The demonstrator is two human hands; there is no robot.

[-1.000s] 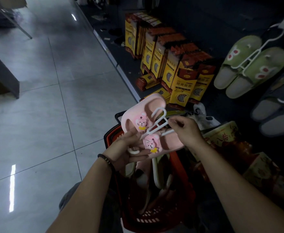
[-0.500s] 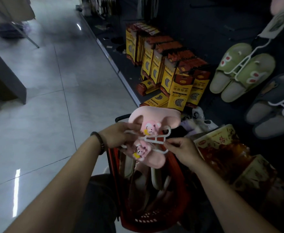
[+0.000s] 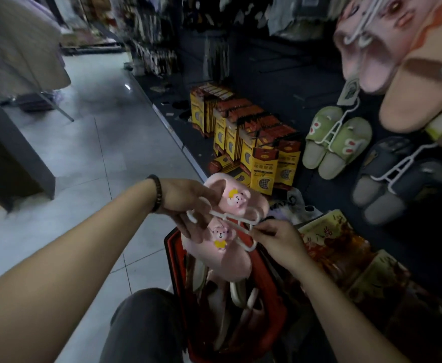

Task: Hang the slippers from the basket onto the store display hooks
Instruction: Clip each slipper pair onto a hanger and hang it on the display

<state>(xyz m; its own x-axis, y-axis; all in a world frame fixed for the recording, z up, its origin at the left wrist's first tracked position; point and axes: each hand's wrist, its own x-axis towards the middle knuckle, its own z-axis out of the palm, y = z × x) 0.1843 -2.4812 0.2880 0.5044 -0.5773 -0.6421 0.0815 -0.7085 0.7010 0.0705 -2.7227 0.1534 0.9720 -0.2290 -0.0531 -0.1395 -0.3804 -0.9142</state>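
Holding pink slippers [image 3: 225, 258] on white hanger [image 3: 222, 215] above red basket [image 3: 171, 247], lower centre of frame.
Left hand [image 3: 183, 203] curled round upper slipper, right hand [image 3: 280, 239] pinching hanger end (hook end not discernible). Probable faults: slipper twisted off its clip, or display hook missed in dim light at right.

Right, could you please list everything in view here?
shopping basket: one, red, bottom centre, slippers inside
pink bear slippers: one pair, pink, held above the shopping basket
white hanger: one, white, joining that pair
green slippers: one pair, green, hanging on display wall
grey slippers: one pair, dark grey, hanging beside the green pair
blurred slippers: count unclear, pink and peach, top right
boxes: many, yellow and red, low shelf
bracelet: one, dark, left wrist
left hand: one, holds the pink bear slippers
right hand: one, pinches the white hanger
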